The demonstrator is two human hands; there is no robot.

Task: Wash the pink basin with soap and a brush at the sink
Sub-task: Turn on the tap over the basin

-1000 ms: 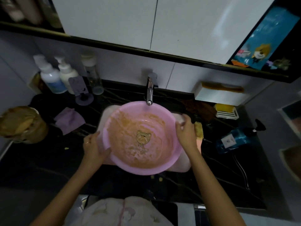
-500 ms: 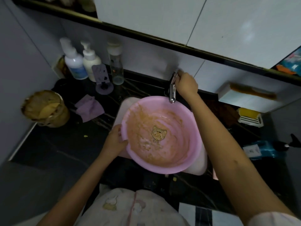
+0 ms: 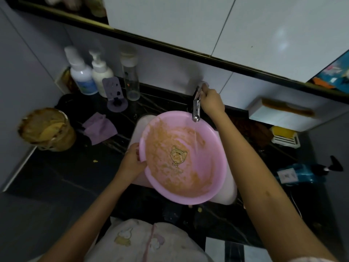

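Water point(image 3: 195, 137) now falls in a thin stream from the faucet point(image 3: 196, 110) into the pink basin point(image 3: 213, 178); half a second ago the spout was dry. A second back both hands held the basin's rim. The right hand point(image 3: 211, 102) has since left the right edge and reached to the far side, and its fingers are curled round the faucet's lever point(image 3: 200, 87). The left hand point(image 3: 132, 163) keeps its grip on the basin's left rim, fingers hooked over the edge. The basin rests across the white sink point(image 3: 229, 193), its far edge just under the spout. Brownish-orange residue covers most of the inside, around the cartoon print point(image 3: 178, 155) on the bottom. The task has likely passed from placing the basin to wetting it. Scrubbing has not begun, and neither hand holds soap or a brush. Pump bottles point(image 3: 90, 76) stand at the far left of the dark counter point(image 3: 62, 167), well apart from the sink.
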